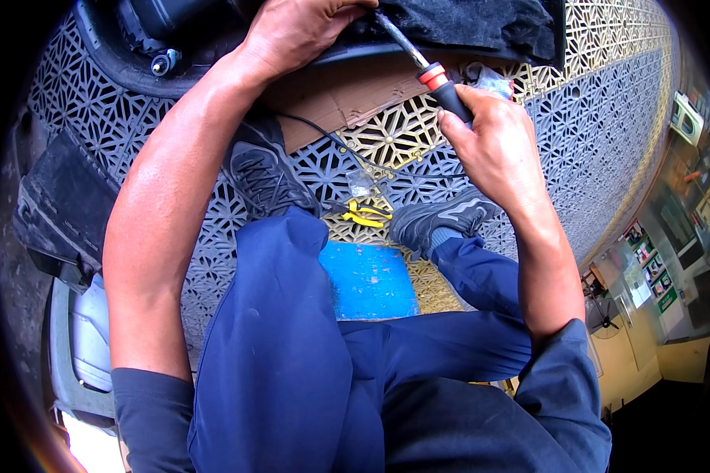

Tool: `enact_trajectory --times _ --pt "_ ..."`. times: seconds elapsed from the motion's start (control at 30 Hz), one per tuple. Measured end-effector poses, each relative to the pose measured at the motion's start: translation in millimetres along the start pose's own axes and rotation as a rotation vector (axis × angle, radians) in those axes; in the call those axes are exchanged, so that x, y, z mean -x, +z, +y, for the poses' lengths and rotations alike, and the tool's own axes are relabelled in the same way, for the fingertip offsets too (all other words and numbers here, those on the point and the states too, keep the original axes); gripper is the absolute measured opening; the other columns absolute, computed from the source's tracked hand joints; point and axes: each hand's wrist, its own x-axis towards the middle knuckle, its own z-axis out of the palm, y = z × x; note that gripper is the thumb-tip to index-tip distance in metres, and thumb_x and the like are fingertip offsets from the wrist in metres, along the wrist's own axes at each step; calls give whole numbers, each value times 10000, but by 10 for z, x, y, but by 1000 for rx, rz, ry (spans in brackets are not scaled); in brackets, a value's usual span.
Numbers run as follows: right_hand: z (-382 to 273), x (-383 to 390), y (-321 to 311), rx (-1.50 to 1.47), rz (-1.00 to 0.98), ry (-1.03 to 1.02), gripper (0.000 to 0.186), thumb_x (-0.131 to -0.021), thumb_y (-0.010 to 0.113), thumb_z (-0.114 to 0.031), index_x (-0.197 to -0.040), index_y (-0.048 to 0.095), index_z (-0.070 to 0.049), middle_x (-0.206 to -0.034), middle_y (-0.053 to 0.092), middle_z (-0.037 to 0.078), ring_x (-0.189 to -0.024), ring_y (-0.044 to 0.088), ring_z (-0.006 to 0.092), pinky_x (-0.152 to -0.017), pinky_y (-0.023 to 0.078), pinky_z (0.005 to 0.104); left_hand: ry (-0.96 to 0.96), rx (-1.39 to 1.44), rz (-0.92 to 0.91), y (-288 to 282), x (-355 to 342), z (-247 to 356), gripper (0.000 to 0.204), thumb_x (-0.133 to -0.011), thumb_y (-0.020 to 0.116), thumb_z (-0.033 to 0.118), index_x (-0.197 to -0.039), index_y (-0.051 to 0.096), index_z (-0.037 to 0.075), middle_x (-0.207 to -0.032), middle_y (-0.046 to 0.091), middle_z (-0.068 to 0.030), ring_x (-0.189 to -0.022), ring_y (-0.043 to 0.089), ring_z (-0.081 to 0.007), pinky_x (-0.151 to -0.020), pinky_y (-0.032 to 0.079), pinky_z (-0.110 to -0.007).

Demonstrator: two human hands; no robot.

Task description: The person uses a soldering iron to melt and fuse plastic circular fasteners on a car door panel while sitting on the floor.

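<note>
My left hand is at the top edge, fingers closed by the far end of a metal-shafted tool, against a dark plastic car part; what they hold is too small to make out. My right hand grips the black-and-red handle of the tool, whose shaft points up and left toward my left fingertips. Below the dark part lies a cardboard sheet. Yellow-and-black pliers and a small clear bag rest on the floor between my shoes.
A perforated grey and yellow floor surrounds me. A blue board lies between my legs. A black cable runs near the cardboard. Large dark parts and a grey bin-like object stand at left; shelves are at far right.
</note>
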Motion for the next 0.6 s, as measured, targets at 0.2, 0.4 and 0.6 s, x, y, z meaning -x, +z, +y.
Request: enact_trajectory --times 0.2,0.4,0.6 --pt "-10 35 -33 7 16 -20 210 -870 649 -177 -922 635 27 -838 661 232 -840 661 405 -760 507 494 9 -13 9 1 -2 -7 109 -828 729 27 -927 714 70 -805 595 -109 -731 635 -300 -639 518 -374" --pt "-36 64 -19 -7 31 -57 205 -863 649 -166 -902 623 34 -831 656 228 -839 657 405 -759 506 492 11 -6 13 -1 -1 -5 107 -826 729 26 -921 711 72 -801 591 -108 -724 630 -297 -634 514 -374" --pt "-44 32 -23 8 3 -36 204 -862 649 -168 -888 616 31 -821 653 227 -831 656 404 -756 504 492 -2 5 11 1 -2 -5 105 -829 729 28 -923 712 72 -801 590 -107 -721 629 -296 -632 513 -372"
